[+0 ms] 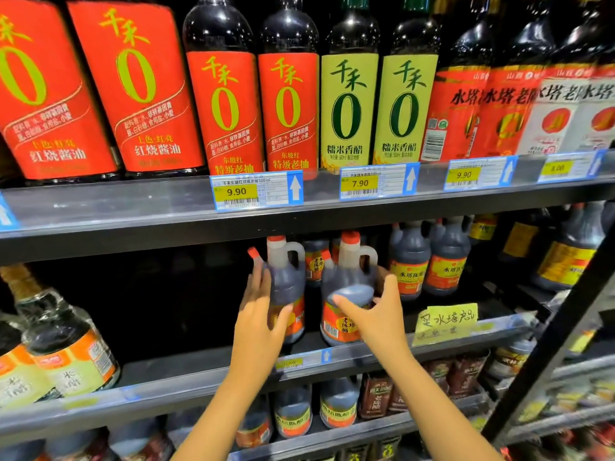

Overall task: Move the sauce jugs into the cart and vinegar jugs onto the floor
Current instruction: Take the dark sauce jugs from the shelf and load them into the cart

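Two dark vinegar jugs with red caps, side handles and red-orange labels stand side by side on the middle shelf (pixel 382 352). My left hand (pixel 263 311) wraps the left side of the left vinegar jug (pixel 288 281), its thumb across the front. My right hand (pixel 382 314) clasps the right vinegar jug (pixel 346 284), thumb on the front and fingers round its right side. Both jugs still rest upright on the shelf. Neither the cart nor the floor is in view.
More jugs (pixel 429 261) of the same kind stand to the right and behind. The upper shelf (pixel 133 207) holds tall red- and green-labelled bottles. White-labelled jugs (pixel 66 354) sit at the left, with a dark gap between. A dark upright post (pixel 559 331) crosses at the right.
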{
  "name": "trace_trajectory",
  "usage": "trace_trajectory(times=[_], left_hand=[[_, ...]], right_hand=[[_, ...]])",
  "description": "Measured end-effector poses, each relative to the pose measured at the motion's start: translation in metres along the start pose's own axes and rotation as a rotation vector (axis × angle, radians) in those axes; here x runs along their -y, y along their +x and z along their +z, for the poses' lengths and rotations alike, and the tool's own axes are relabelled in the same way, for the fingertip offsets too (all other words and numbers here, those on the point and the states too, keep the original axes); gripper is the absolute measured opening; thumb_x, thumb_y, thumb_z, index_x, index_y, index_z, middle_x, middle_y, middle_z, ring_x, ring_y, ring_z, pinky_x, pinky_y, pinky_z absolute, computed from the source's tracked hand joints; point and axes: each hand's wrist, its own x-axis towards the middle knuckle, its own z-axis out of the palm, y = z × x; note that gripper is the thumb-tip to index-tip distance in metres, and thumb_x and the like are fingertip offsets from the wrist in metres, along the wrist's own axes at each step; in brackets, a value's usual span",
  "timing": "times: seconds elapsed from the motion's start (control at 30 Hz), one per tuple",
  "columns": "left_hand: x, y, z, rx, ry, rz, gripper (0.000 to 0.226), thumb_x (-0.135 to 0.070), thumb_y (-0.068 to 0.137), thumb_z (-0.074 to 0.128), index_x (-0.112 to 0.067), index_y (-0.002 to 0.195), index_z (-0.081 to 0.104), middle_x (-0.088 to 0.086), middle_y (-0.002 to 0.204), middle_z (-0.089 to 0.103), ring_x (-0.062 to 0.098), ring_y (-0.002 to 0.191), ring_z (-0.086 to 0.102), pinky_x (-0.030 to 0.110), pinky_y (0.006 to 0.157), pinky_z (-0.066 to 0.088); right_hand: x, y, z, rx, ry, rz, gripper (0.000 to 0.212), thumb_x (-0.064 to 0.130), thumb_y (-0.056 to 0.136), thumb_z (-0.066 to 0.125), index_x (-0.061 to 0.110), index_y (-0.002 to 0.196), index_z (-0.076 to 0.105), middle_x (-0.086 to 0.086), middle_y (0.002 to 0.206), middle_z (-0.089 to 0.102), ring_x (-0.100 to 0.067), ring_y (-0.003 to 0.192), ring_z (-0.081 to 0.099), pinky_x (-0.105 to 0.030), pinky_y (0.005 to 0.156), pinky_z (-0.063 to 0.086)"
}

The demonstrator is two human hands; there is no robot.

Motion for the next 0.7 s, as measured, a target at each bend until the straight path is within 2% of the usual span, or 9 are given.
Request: trace_trajectory(times=[0.07, 0.13, 0.2, 0.27, 0.47, 0.53, 0.6, 0.63, 0.7], left_hand=[[0.002, -0.011, 0.005, -0.066, -0.102, -0.203, 0.085, -0.019, 0.082, 0.071, -0.017, 0.149, 0.019, 0.000, 0.153, 0.026, -0.004, 0.122, 0.037, 0.003, 0.092, 0.032], [0.008, -0.013, 0.008, -0.079, -0.171, -0.394, 0.080, -0.026, 0.079, 0.074, -0.015, 0.146, 0.032, -0.001, 0.129, 0.055, 0.005, 0.111, 0.053, 0.019, 0.086, 0.043], [0.016, -0.008, 0.011, -0.036, -0.105, -0.389, 0.062, -0.033, 0.076, 0.075, -0.012, 0.130, 0.052, -0.001, 0.101, 0.069, 0.013, 0.091, 0.065, 0.025, 0.074, 0.049], [0.020, 0.001, 0.013, 0.012, -0.103, -0.402, 0.056, -0.034, 0.075, 0.077, -0.008, 0.120, 0.058, 0.001, 0.091, 0.070, 0.013, 0.082, 0.065, 0.027, 0.070, 0.051], [0.003, 0.015, 0.044, 0.014, -0.076, -0.434, 0.058, -0.024, 0.075, 0.076, -0.007, 0.126, 0.053, 0.008, 0.093, 0.070, 0.024, 0.083, 0.065, 0.025, 0.067, 0.044], [-0.004, 0.018, 0.055, -0.014, -0.112, -0.447, 0.058, -0.021, 0.076, 0.076, -0.007, 0.126, 0.053, 0.007, 0.093, 0.069, 0.024, 0.085, 0.065, 0.022, 0.068, 0.043], [-0.007, 0.023, 0.063, -0.021, -0.155, -0.453, 0.058, -0.025, 0.078, 0.076, -0.008, 0.128, 0.052, 0.004, 0.097, 0.068, 0.020, 0.088, 0.064, 0.019, 0.070, 0.042], [-0.007, 0.026, 0.067, -0.017, -0.180, -0.469, 0.059, -0.027, 0.078, 0.075, -0.009, 0.129, 0.052, 0.003, 0.102, 0.068, 0.020, 0.092, 0.064, 0.020, 0.073, 0.044], [-0.006, 0.033, 0.074, -0.008, -0.195, -0.496, 0.059, -0.032, 0.079, 0.074, -0.012, 0.130, 0.051, 0.004, 0.109, 0.068, 0.022, 0.098, 0.065, 0.028, 0.080, 0.049]], right_hand=[[-0.010, -0.010, 0.006, -0.034, -0.011, 0.012, 0.080, 0.037, 0.060, 0.086, 0.028, 0.125, 0.039, 0.003, 0.123, 0.050, -0.016, 0.113, 0.053, -0.034, 0.096, 0.048], [-0.015, -0.016, 0.011, -0.079, -0.054, 0.015, 0.083, 0.033, 0.060, 0.086, 0.022, 0.130, 0.041, 0.001, 0.125, 0.050, -0.017, 0.115, 0.052, -0.037, 0.098, 0.048], [-0.017, -0.018, 0.014, -0.098, -0.097, 0.014, 0.079, 0.029, 0.063, 0.085, 0.017, 0.129, 0.045, 0.000, 0.123, 0.050, -0.017, 0.115, 0.051, -0.036, 0.099, 0.047], [-0.017, -0.014, 0.014, -0.076, -0.144, 0.001, 0.073, 0.026, 0.069, 0.082, 0.010, 0.129, 0.045, -0.004, 0.122, 0.049, -0.018, 0.115, 0.049, -0.027, 0.097, 0.043], [-0.022, 0.009, 0.006, -0.044, -0.220, 0.019, 0.072, 0.019, 0.078, 0.076, 0.000, 0.135, 0.037, -0.011, 0.120, 0.053, -0.024, 0.115, 0.051, -0.019, 0.087, 0.039], [-0.024, 0.022, 0.000, -0.037, -0.248, 0.069, 0.058, 0.011, 0.079, 0.073, -0.007, 0.125, 0.041, -0.007, 0.101, 0.059, -0.019, 0.091, 0.059, -0.005, 0.070, 0.038], [-0.029, 0.034, -0.005, -0.027, -0.305, 0.065, 0.033, 0.001, 0.077, 0.069, 0.002, 0.100, 0.046, 0.004, 0.069, 0.047, -0.003, 0.058, 0.043, -0.005, 0.050, 0.036], [-0.031, 0.039, -0.005, -0.032, -0.326, 0.055, 0.032, -0.001, 0.076, 0.068, 0.006, 0.096, 0.045, 0.006, 0.064, 0.043, -0.004, 0.053, 0.037, -0.008, 0.047, 0.034], [-0.037, 0.049, -0.005, -0.060, -0.324, 0.011, 0.034, -0.003, 0.074, 0.069, 0.005, 0.102, 0.053, 0.001, 0.074, 0.054, -0.013, 0.062, 0.046, -0.010, 0.053, 0.033]])
